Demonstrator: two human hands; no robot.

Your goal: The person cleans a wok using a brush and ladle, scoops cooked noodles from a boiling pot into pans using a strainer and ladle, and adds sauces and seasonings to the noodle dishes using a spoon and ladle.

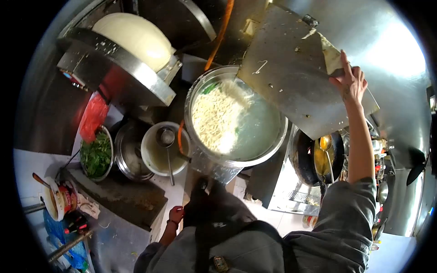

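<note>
My right hand [351, 82] is stretched far forward, its index finger extended and thumb apart. It lies over the edge of a flat metal panel [282, 77], beside a loose yellowish flap [331, 54] on it; whether it presses on the panel, I cannot tell. Low beside my body, my left hand [176, 214] hangs with fingers curled and nothing visible in it. Ahead of me stands a big steel pot [283, 136] of cloudy water. Pale noodles [214, 116] float in its left half, with bits of green at the rim. The panel hides part of the pot's right rim.
Left of the pot are a white pot [146, 157] with a ladle [168, 150], a lidded steel pot [129, 152] and a bowl of leafy greens [96, 157]. Dough [134, 38] sits in a machine [114, 63]. A wok [302, 159] and oily ladle [326, 143] stand right.
</note>
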